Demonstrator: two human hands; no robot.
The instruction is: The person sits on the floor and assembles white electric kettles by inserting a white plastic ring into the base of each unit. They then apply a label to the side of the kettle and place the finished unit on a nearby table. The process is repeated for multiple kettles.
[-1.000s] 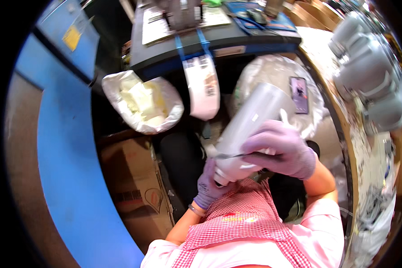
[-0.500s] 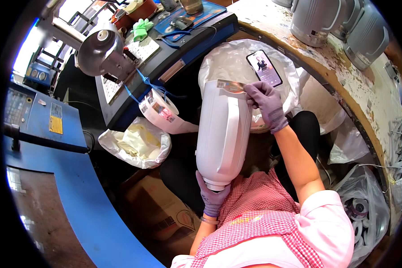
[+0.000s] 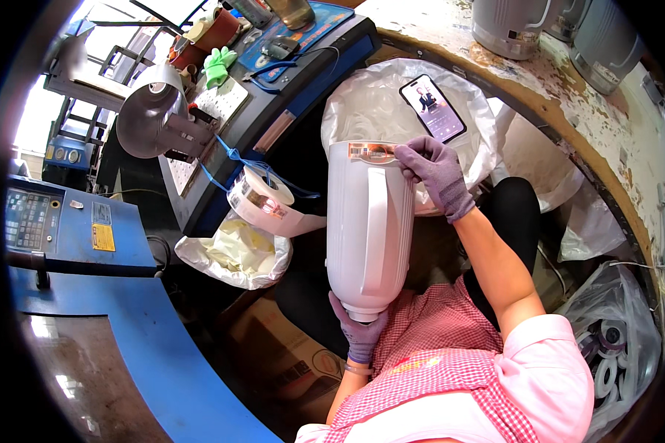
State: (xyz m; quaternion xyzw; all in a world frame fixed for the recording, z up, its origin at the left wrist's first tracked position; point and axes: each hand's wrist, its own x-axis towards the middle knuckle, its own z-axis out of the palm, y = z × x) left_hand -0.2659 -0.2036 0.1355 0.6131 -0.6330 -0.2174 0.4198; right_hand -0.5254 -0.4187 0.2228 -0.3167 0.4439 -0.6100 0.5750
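Observation:
A pale grey plastic thermos jug [image 3: 347, 221] with a long side handle lies between my hands, its narrow neck toward me. Wearing a thin purple glove, my left hand [image 3: 359, 334] is closed around the neck end. Across the jug's wide far end lies a copper-coloured label [image 3: 372, 152], seemingly touching the surface above the handle. At that label's right end, my right hand [image 3: 437, 176], also gloved, pinches with thumb and forefinger. How firmly the label is stuck cannot be made out.
A label roll [image 3: 262, 198] hangs from blue cord at the left, above a bag of crumpled paper [image 3: 238, 249]. Beyond the jug, a phone [image 3: 434, 108] rests on a white bag [image 3: 362, 96]. Grey jugs [image 3: 504, 26] stand on the worn bench [image 3: 569, 96]. Blue machinery [image 3: 155, 354] is at left.
The label, tilted up off the jug before, now lies flatter across its wide end. My right hand stays at the label's right end. The whole view has shifted slightly.

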